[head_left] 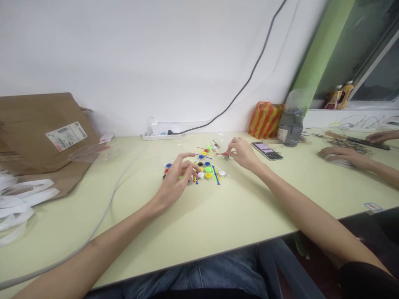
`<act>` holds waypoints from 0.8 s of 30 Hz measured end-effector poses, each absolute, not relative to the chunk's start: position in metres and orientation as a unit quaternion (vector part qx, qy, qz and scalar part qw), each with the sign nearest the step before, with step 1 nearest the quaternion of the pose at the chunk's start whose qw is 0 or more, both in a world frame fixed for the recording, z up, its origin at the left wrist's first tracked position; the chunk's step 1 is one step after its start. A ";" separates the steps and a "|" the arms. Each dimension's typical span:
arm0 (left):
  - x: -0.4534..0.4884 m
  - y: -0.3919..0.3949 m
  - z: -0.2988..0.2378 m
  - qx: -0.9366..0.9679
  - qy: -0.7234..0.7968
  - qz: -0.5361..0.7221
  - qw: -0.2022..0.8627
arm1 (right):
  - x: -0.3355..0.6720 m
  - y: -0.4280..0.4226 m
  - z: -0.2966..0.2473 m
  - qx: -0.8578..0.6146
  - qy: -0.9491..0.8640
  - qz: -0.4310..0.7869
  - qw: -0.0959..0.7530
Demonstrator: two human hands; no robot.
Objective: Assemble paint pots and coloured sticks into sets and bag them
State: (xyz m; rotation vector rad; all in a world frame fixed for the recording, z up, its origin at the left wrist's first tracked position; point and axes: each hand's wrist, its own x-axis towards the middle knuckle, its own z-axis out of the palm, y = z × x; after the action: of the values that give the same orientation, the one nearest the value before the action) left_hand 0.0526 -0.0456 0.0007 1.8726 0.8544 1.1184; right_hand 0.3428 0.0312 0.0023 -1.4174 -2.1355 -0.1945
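Observation:
My left hand [178,179] hovers over the left part of a group of small round pieces, its fingers apart and loosely curled, hiding some of them. These pieces have clear rims and coloured centres, such as a yellow one [208,176] and a white one [222,173]. Thin plastic strips lie among them, including a blue strip [215,174]. My right hand [243,153] pinches the end of a red, propeller-like strip [222,154] at the group's right side. A round clear piece sits just under that strip, partly hidden by the fingers.
A phone [267,150] lies right of my right hand. Behind it stand a striped bag [264,120] and a grey bag [290,126]. A power strip [163,136] is by the wall. Brown packaging [40,133] and a cable [109,205] are leftward. Another person's hands [338,154] work at right.

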 end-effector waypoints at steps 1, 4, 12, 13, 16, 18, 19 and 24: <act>0.052 -0.046 0.001 0.739 0.333 0.439 0.387 | 0.342 0.032 0.001 -0.529 -0.802 -0.080 0.268; 0.052 -0.045 0.001 0.745 0.322 0.440 0.384 | 0.341 0.033 0.000 -0.525 -0.809 -0.104 0.243; 0.053 -0.043 0.004 0.703 0.328 0.467 0.425 | 0.341 0.039 0.000 -0.438 -0.872 -0.126 0.178; 0.053 -0.042 0.004 0.699 0.329 0.470 0.427 | 0.340 0.040 0.000 -0.429 -0.880 -0.122 0.165; 0.052 -0.040 0.004 0.693 0.332 0.474 0.430 | 0.341 0.039 0.000 -0.425 -0.888 -0.097 0.149; 0.052 -0.040 0.004 0.692 0.335 0.473 0.429 | 0.342 0.038 0.001 -0.432 -0.886 -0.080 0.146; 0.052 -0.040 0.004 0.692 0.337 0.473 0.429 | 0.343 0.037 0.002 -0.437 -0.885 -0.074 0.143; 0.052 -0.040 0.004 0.692 0.339 0.472 0.428 | 0.343 0.035 0.004 -0.465 -0.868 -0.077 0.155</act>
State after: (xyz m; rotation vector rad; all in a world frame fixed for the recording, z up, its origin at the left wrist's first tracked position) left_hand 0.0520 -0.0398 0.0042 1.7291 0.8476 1.1788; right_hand 0.3428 0.0348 0.0036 -1.3321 -2.4874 -0.2202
